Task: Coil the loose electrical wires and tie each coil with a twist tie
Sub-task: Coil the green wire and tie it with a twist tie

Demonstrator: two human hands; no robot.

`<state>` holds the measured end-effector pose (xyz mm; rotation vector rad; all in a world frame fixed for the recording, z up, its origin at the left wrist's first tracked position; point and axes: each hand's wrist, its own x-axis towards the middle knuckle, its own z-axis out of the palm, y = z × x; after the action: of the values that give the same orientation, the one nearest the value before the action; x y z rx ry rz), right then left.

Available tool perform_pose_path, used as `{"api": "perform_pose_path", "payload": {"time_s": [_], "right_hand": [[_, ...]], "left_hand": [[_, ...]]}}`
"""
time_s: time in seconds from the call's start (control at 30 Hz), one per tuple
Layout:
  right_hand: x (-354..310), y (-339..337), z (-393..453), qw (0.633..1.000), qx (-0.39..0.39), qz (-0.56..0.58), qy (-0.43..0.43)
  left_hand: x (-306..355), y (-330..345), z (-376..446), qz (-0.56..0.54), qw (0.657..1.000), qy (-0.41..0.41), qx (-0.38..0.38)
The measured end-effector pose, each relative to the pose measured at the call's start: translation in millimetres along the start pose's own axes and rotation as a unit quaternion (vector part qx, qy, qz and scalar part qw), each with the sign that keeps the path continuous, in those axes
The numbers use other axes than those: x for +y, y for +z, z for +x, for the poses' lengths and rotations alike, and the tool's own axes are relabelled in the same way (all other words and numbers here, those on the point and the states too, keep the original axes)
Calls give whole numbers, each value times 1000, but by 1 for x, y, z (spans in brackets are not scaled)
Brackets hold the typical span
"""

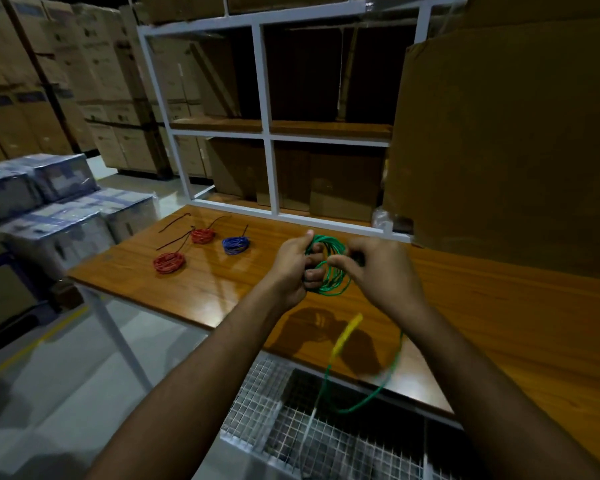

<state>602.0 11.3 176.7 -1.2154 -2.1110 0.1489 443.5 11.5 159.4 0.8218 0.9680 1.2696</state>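
A white metal shelving frame (pixel 267 133) backed with brown cardboard cartons is standing beyond both hands, and the long brown wooden counter (pixel 499 323) is spreading out beneath them. Above its surface the left hand (pixel 293 268) is gripping the near-left side of a coil of thin green electrical wire (pixel 329 268), its grip clamped with fingers curled through the loops, while the right hand (pixel 374 268) is pinching the coil's right side between thumb and fingers. Below the right hand, the uncoiled green tail (pixel 378 386) is trailing down past the counter's near edge over a white wire-mesh basket (pixel 267 410) and ending in a yellow tip (pixel 347 330), so this coil is judged to be only partly wound and not yet tied. Well off to the left of the left hand, three finished-looking coils are lying on the counter: a larger red coil (pixel 169 262), a smaller red coil (pixel 202 235) and a blue coil (pixel 235 244), with thin dark twist ties (pixel 175 223) sticking out beside them; whether each is tied cannot be told. The green wire appears to be the last loose one in view.
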Motion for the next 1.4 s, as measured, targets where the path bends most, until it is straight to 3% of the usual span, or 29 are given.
{"api": "perform_pose_path", "payload": {"time_s": [0.1, 0.17, 0.27, 0.37, 0.43, 0.5, 0.57, 0.63, 0.7, 0.8, 0.83, 0.9, 0.93, 1.07, 1.17, 1.27, 1.33, 1.4], "right_hand": [[8, -7, 2, 977, -192, 88, 29], [9, -15, 3, 967, -226, 110, 28], [0, -20, 9, 991, -82, 102, 13], [-5, -19, 23, 998, 57, 2, -30], [2, -17, 34, 994, 83, -73, 6], [15, -9, 43, 994, 11, -109, 29], [32, 5, 48, 994, -109, 3, 31], [49, 17, 44, 975, -177, 133, 28], [64, 27, 35, 954, -189, 222, 65], [71, 36, 14, 915, -175, 312, 187], [70, 38, 7, 923, -152, 287, 208], [64, 40, -7, 967, -118, 131, 184], [57, 38, -14, 976, -142, 42, 157], [18, 18, -35, 926, -335, -170, 19], [-6, -19, -29, 926, -291, -219, -102], [-5, -41, -18, 950, -231, -148, -147], [10, -46, -8, 976, -208, 1, -71], [30, -49, 4, 962, -203, 180, 34]], "left_hand": [[2, -11, 2, -43, 999, -14, -7], [2, -17, 1, -61, 998, -20, -9], [-2, -19, -1, -34, 999, -25, -31], [-7, -13, -4, -12, 997, -43, -58], [-7, -10, -5, -22, 994, -60, -85], [-4, -8, -4, -43, 990, -74, -113], [0, -8, -3, -71, 986, -80, -129], [4, -8, -1, -99, 984, -74, -129], [8, -10, 1, -133, 983, -60, -113], [14, -12, 9, -155, 985, -23, -73], [16, -12, 13, -155, 986, -11, -60], [17, -9, 19, -158, 987, 9, -35], [18, -7, 22, -159, 987, 17, -24], [13, 8, 31, -117, 993, 25, 8], [0, 22, 37, -56, 997, 36, 31], [-15, 34, 39, 1, 997, 46, 56], [-23, 39, 39, 50, 995, 48, 64], [-31, 43, 40, 92, 992, 45, 68]]}}
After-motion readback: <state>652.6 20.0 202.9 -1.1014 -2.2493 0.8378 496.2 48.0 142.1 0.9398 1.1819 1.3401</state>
